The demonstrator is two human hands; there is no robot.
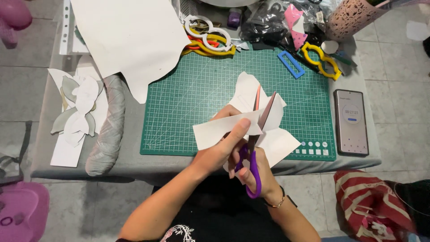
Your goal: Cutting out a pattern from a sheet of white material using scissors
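Head view: scissors [253, 168] in right hand [255, 172]

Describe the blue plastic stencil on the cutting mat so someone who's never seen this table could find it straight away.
Start at the green cutting mat in the middle of the grey table and go to its far right corner. The blue stencil lies there at a slant, left of a yellow stencil. It alone is a plain blue rectangular frame; the yellow one has wavy edges.

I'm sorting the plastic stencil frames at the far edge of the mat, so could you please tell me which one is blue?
The blue rectangular plastic frame, lying flat on the green cutting mat beside the yellow frame; the others are yellow, white or orange with rounded outlines.
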